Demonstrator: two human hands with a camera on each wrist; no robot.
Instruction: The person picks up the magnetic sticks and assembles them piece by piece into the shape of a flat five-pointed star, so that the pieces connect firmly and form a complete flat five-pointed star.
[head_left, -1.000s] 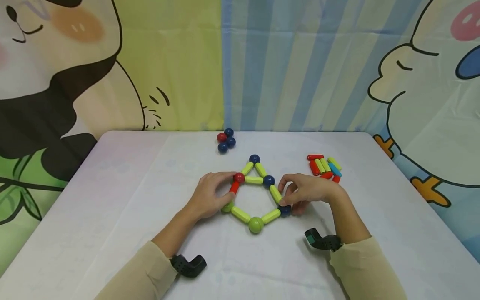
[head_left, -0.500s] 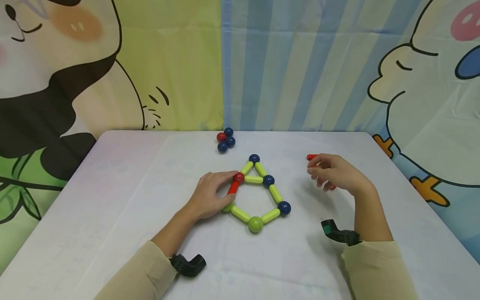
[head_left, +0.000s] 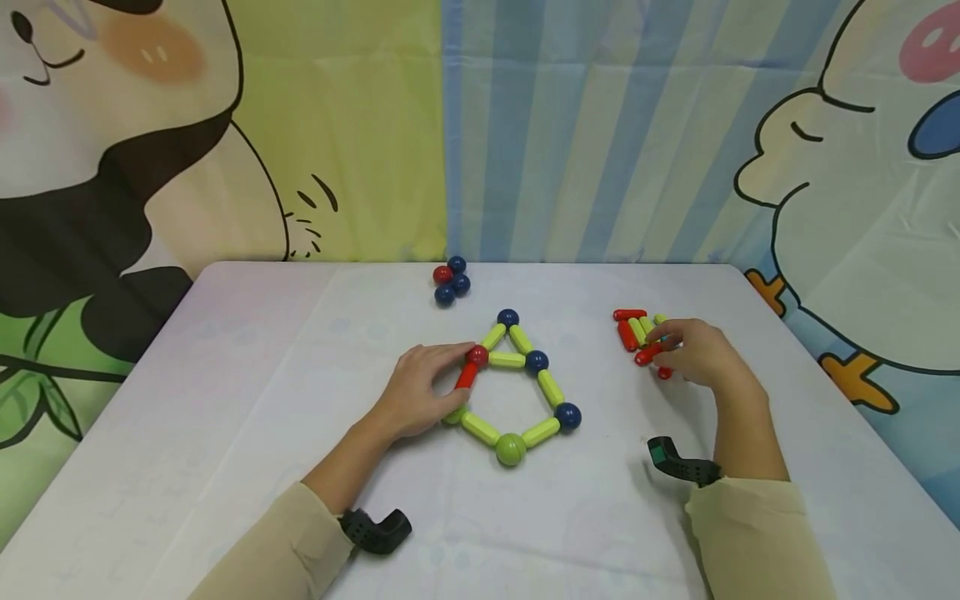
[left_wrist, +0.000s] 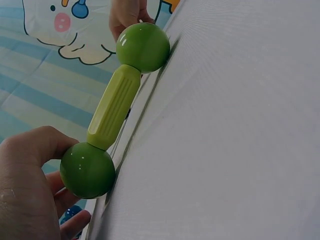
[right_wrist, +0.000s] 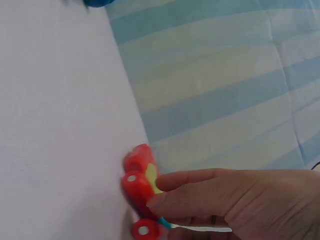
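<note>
On the table lies a shape of magnetic sticks and balls (head_left: 507, 360), a triangle joined above a five-sided ring. My left hand (head_left: 416, 392) holds its left side, fingertips at the red ball (head_left: 477, 356) and thumb by a green ball (left_wrist: 87, 170). A green stick (left_wrist: 115, 107) runs from that ball to another green ball (left_wrist: 143, 47). At the right, my right hand (head_left: 697, 354) reaches over a pile of loose sticks (head_left: 627, 335). Its thumb and forefinger touch or hover at a red stick (right_wrist: 137, 187); a firm pinch cannot be made out. The hand partly covers the pile.
Several loose balls, blue (head_left: 445, 295) and red (head_left: 443, 275), cluster near the table's back edge. A printed cloth (head_left: 570, 125) hangs behind the white table (head_left: 225, 467). Each wrist wears a black camera mount, the left one (head_left: 377, 532) near the table surface.
My right hand has left the blue ball at the shape's right corner and moved right to the stick pile, lowering onto it. My left hand and the shape stay put.
</note>
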